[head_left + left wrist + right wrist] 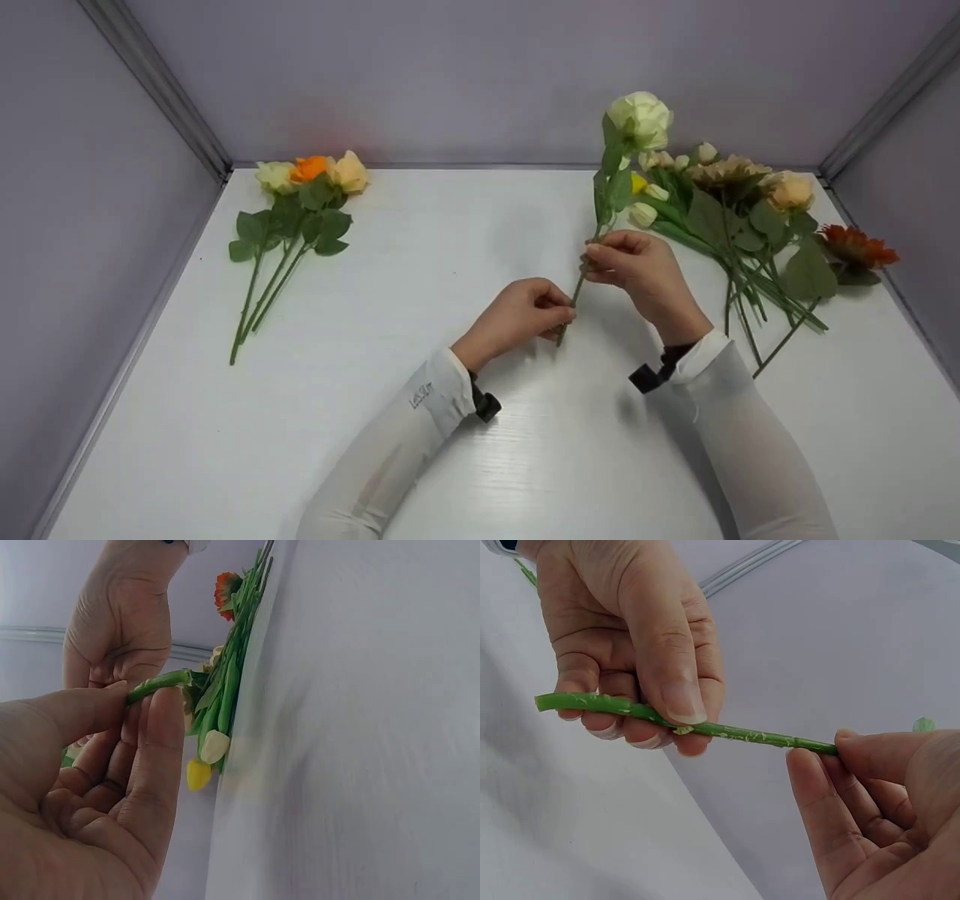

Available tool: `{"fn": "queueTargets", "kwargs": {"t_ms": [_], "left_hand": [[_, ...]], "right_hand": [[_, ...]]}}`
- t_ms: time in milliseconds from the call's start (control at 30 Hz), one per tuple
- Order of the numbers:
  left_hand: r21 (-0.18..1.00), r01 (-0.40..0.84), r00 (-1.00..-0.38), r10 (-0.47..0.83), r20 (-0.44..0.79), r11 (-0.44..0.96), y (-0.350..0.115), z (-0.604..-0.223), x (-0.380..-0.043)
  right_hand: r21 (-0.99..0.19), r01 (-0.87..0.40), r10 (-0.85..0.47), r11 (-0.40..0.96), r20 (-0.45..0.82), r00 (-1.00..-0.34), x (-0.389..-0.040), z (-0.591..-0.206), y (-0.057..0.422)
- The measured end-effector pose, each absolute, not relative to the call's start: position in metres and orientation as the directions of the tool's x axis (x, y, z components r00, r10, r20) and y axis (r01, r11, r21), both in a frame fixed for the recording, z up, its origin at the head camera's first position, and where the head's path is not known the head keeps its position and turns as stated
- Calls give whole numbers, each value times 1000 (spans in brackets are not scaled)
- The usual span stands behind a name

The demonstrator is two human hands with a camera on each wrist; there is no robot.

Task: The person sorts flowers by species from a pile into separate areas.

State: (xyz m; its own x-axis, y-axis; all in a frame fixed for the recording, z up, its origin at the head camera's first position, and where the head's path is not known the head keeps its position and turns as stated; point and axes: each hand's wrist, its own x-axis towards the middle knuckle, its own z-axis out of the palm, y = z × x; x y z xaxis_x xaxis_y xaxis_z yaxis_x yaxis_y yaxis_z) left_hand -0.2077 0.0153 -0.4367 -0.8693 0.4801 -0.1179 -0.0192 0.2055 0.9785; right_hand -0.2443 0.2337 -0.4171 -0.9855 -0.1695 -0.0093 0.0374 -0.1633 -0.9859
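Pale green flower [619,189], full layered bloom [640,120], leafy slender stem [579,289] pinched by both hands [521,311].

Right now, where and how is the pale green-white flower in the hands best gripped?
Likely by the bare lower stem, in a light pinch from the near side. It's thin there, clear of the leaves, and its free end points to the near side; the broad bloom tops the far end. The left hand and right hand pinch that stretch.
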Motion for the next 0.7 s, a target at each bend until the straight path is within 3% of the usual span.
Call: {"fn": "queueTargets", "kwargs": {"t_ms": [333,700], "left_hand": [[936,-13,-880,441,-178,352,-15,-434,-212],[837,-133,-961,138,-241,531,-168,-427,-208]], "right_hand": [[-999,36,-209,-21,-31,-977,-243,-417,231],[-999,-2,-274,53,-13,-962,-241,-422,227]]}}
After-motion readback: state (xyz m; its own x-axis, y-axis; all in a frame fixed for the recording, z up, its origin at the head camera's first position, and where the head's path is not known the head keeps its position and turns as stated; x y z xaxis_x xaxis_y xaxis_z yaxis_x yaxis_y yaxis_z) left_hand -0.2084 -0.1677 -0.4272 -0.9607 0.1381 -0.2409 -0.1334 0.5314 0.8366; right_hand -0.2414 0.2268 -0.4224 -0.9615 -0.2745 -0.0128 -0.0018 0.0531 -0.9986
